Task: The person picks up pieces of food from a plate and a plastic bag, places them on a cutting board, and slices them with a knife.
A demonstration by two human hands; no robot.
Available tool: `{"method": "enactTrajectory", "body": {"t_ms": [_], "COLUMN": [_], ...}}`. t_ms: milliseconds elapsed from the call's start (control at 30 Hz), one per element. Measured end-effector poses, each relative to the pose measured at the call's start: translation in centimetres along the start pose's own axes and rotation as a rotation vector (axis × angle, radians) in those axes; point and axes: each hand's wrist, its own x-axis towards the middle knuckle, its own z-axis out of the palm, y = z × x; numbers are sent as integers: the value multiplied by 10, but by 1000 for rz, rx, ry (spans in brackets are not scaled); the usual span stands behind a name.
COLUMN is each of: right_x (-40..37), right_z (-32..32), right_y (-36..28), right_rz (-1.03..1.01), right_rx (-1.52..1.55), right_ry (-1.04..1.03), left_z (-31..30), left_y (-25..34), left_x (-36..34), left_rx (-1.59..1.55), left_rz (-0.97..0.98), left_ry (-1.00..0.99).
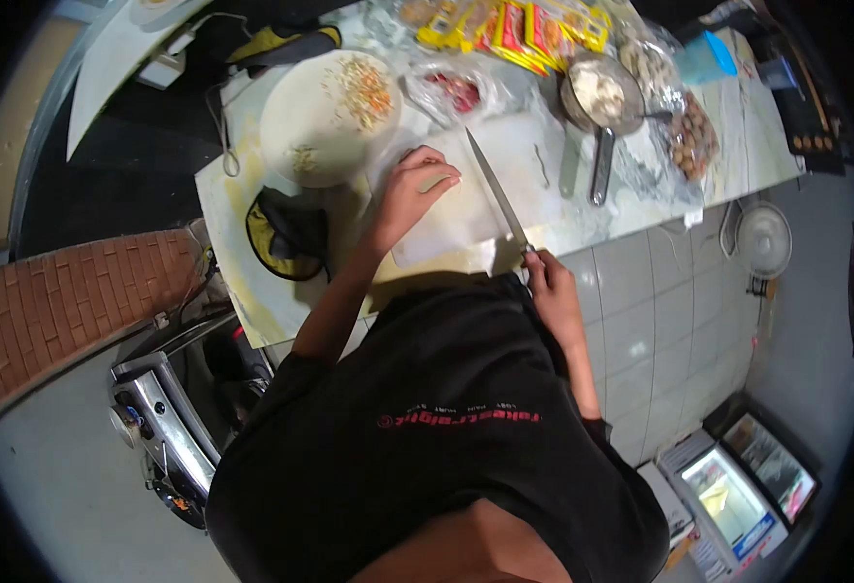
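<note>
My right hand (553, 296) is wrapped round the handle of a long knife (497, 189), whose blade points away from me across the right part of a white cutting board (456, 228). Over the board's left half is my left hand (417, 194), fingers bent and the thumb brought close to the index fingertip. Whatever lies in that pinch, if anything, is too small to make out. A thin dark strip (542, 165) lies on the board, right of the blade. Left of the board, a large white plate (286, 117) carries chopped orange and pale pieces (361, 92).
Behind the board sits a plastic bag with dark red pieces (456, 92). A pan (602, 165) holding something white, a bag of round brown items (691, 141) and yellow-red packets (514, 34) stand at the back right. A black-yellow mitt (286, 233) lies left, near the table edge.
</note>
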Motion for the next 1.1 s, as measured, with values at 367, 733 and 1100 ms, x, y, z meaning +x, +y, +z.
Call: {"method": "enactTrajectory", "body": {"t_ms": [367,733,1100], "right_x": [-14,-26,-45], "right_z": [-1,-4,-15], "right_y": [6,7,-5], "right_rz": [3,67,22], "right_rx": [43,-4,-114], "right_ry": [22,13,46], "left_z": [33,36,45], "left_y": [-11,-7,-7], "left_x": [-18,-20,-21], "left_rx": [43,129,179], "left_rz": [66,106,43], "left_ry": [-58,-67,70]}}
